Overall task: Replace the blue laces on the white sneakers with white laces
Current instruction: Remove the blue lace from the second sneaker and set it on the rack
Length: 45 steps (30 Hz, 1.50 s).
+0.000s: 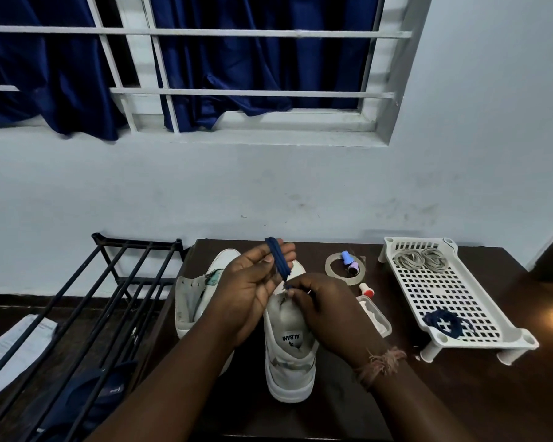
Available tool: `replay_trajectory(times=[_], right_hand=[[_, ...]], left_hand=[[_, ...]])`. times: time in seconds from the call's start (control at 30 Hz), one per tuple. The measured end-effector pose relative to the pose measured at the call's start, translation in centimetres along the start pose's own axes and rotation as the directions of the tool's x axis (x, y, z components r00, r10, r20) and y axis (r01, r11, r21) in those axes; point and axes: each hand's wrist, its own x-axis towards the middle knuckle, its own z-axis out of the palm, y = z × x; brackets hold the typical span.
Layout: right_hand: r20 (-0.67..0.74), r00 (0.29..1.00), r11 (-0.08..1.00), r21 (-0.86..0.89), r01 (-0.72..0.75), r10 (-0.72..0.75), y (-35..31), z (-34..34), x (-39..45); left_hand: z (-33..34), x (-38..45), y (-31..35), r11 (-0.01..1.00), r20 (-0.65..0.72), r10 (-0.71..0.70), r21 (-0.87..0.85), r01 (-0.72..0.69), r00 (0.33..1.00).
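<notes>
— What carries everything, and what room is it?

— A dark wooden table (460, 393) pushed against a pale wall (268, 186), under a barred window (237, 90) with navy curtains (61, 74). A black metal rack (103, 298) stands just off the table's left edge, with a sheet of paper (13, 352) under it.

— How crowded are the edges?

— The right half holds a white perforated tray (454, 295); two coils of white laces (422, 259) lie at its far end, and a coiled blue lace (446, 323) at its near end. Between tray and shoes sit a tape roll (332, 269), a small purple bottle (348, 261) and a clear container (375, 317). The near right corner of the table is bare wood.

— And the shoes?

— Two white sneakers side by side near the table's middle. The right sneaker (289, 362) runs lengthwise away from the person, heel toward the near edge, toe toward the wall. The left sneaker (198, 295) lies parallel, a little farther back.

— The hands?

— Both hover above the right sneaker. The left hand (253, 288) holds a bundle of blue lace (280, 258) wound upright round its fingers; the right hand (320, 307) pinches the bundle's lower end.
</notes>
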Motion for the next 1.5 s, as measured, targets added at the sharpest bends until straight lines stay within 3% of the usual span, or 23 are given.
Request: replay_trajectory(times=[0.1,0.17,0.23,0.27,0.3,0.4,0.47,0.6,0.7,0.77,0.87,0.97,1.13,1.23,1.3,1.37,1.5], right_hand=[[0.009,0.999,0.997,-0.063,0.041,-0.040,-0.3,0.0,-0.1],[-0.034,0.997,0.995,-0.061,0.074,-0.076,-0.5,-0.7,0.3],[-0.071,0.991,0.993,-0.040,0.107,-0.110,-0.9,-1.6,0.6],[-0.096,0.988,0.993,-0.026,0.118,-0.120,-1.1,-2.1,0.7],[-0.133,0.983,0.992,-0.008,0.123,-0.123,-1.2,-2.6,0.8],[-0.248,0.968,0.995,0.087,0.053,-0.030,-1.0,-3.7,0.9],[-0.282,0.957,0.983,0.181,-0.017,0.068,-0.3,-3.9,0.9],[-0.219,0.961,0.946,0.309,-0.095,0.168,0.5,-3.4,0.7],[-0.102,0.989,0.971,0.223,-0.083,0.108,0.2,-2.2,0.5],[-0.053,0.996,0.990,0.130,-0.060,0.068,0.2,-1.2,0.5],[-0.017,0.999,0.999,0.033,-0.041,0.041,0.0,0.1,0.1],[-0.012,1.000,1.000,0.005,-0.023,0.023,-0.5,0.4,-0.1],[-0.118,0.990,0.992,-0.113,0.063,-0.077,-0.7,0.3,0.1],[-0.216,0.974,0.994,-0.101,0.047,-0.068,-1.1,0.5,-0.2],[-0.272,0.962,0.999,-0.038,0.021,-0.031,-1.3,0.6,-0.2],[-0.296,0.950,0.989,0.132,-0.065,0.102,-1.5,0.9,-0.2],[-0.217,0.860,0.749,0.613,-0.249,0.463,-2.3,1.6,-0.3]], left_hand=[[-0.5,0.0,-0.2,0.917,-0.062,0.086,0.396,-0.055,0.994],[-1.1,0.1,-0.6,0.720,-0.012,0.168,0.684,-0.114,0.986],[-1.4,0.0,-1.0,0.537,0.094,0.180,0.825,-0.177,0.979],[-1.3,-0.1,-1.2,0.492,0.140,0.160,0.847,-0.202,0.977],[-1.1,-0.3,-1.3,0.501,0.165,0.125,0.841,-0.206,0.978],[-0.3,-0.9,-1.4,0.697,0.166,-0.019,0.709,-0.106,0.986],[-0.3,-1.0,-1.2,0.774,0.185,-0.094,0.632,-0.045,0.978],[0.0,-1.0,-0.6,0.945,0.235,-0.133,0.322,0.051,0.963],[0.1,-0.7,-0.1,0.995,0.201,-0.086,0.058,0.076,0.976],[0.0,-0.4,0.0,0.998,0.152,-0.060,-0.025,0.065,0.987],[-0.3,-0.1,-0.1,0.999,0.069,0.000,-0.037,0.003,0.998],[-0.5,0.3,-0.2,0.997,-0.020,0.035,0.066,-0.033,0.999],[-0.1,0.1,-0.7,0.941,-0.041,0.053,0.336,-0.036,0.998],[-0.1,0.2,-0.7,0.937,-0.057,0.069,0.345,-0.045,0.996],[-0.1,0.2,-0.6,0.969,-0.075,0.031,0.248,-0.011,0.997],[0.0,0.2,-0.6,0.986,-0.084,0.002,0.167,0.012,0.997],[0.6,-0.1,-1.1,0.994,-0.103,0.002,0.113,0.009,0.995]])
